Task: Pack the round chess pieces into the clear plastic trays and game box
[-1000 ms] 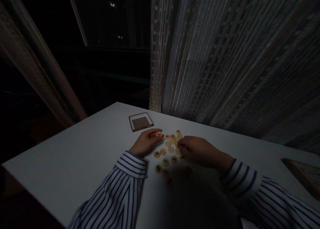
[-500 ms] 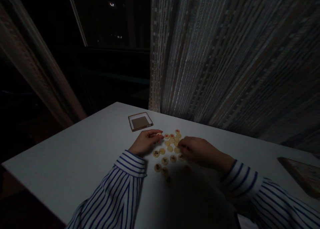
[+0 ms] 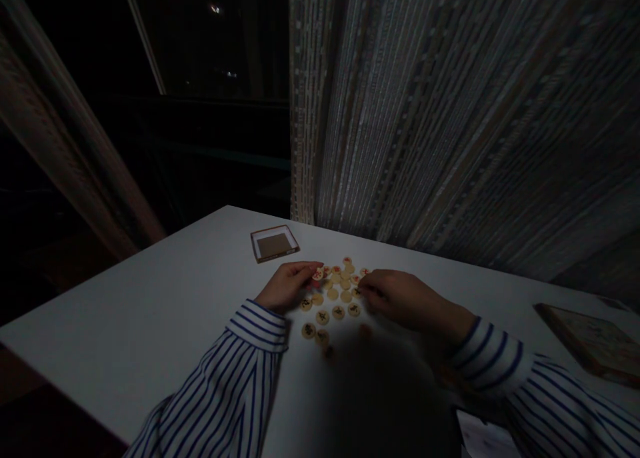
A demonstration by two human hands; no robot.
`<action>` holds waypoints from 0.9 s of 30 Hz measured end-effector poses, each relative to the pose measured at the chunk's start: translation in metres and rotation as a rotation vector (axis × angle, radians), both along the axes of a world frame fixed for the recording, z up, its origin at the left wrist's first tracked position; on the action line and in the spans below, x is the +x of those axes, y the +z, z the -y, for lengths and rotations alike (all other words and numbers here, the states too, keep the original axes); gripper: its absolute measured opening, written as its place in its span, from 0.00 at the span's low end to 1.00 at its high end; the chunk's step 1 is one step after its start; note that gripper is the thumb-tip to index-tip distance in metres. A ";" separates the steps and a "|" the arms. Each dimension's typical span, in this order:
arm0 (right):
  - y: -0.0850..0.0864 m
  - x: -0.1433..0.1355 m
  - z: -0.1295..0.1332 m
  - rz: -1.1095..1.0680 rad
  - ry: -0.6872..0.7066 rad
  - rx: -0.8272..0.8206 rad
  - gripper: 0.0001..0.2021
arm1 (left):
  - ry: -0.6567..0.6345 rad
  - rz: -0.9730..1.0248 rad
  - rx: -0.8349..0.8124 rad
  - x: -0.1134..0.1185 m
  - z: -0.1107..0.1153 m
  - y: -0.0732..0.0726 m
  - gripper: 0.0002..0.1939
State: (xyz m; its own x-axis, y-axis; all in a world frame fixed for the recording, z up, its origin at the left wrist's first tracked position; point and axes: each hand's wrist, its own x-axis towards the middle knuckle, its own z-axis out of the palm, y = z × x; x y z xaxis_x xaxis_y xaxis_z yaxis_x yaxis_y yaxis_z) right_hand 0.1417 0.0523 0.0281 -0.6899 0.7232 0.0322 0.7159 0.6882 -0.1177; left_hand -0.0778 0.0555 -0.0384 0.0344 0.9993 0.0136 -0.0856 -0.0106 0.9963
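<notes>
Round pale Chinese chess pieces (image 3: 333, 295) lie loosely spread between my two hands. Some show red characters, some black ones, and several have plain faces up. My left hand (image 3: 286, 286) pinches a chess piece with a red character (image 3: 319, 275) between thumb and fingers, at the left side of the group. On the other side, my right hand (image 3: 395, 297) has its fingers closed at the edge of a chess piece with a black mark (image 3: 357, 291). Shadow darkens the pieces closest to me, including one at the front (image 3: 328, 353).
A shallow open box (image 3: 255, 252) with a brown bottom stands on the white table (image 3: 165, 298), behind my left hand. Another flat box or lid (image 3: 590, 338) lies at the right. A phone (image 3: 483, 435) is near the front edge. Curtains (image 3: 360, 111) hang behind the table.
The piece in my left hand is now tilted, its red character showing. A black-marked piece has appeared at my right fingertips. The view has shifted slightly, showing more of the phone.
</notes>
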 end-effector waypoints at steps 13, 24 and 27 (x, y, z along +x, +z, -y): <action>0.010 0.025 0.011 -0.042 -0.060 0.021 0.14 | -0.017 0.022 -0.004 0.011 0.010 -0.003 0.26; 0.018 0.046 0.026 -0.122 -0.100 -0.003 0.14 | -0.108 0.051 -0.006 0.039 0.026 0.007 0.29; 0.019 0.052 0.028 -0.112 -0.114 -0.003 0.14 | -0.116 0.016 0.004 0.045 0.029 0.011 0.26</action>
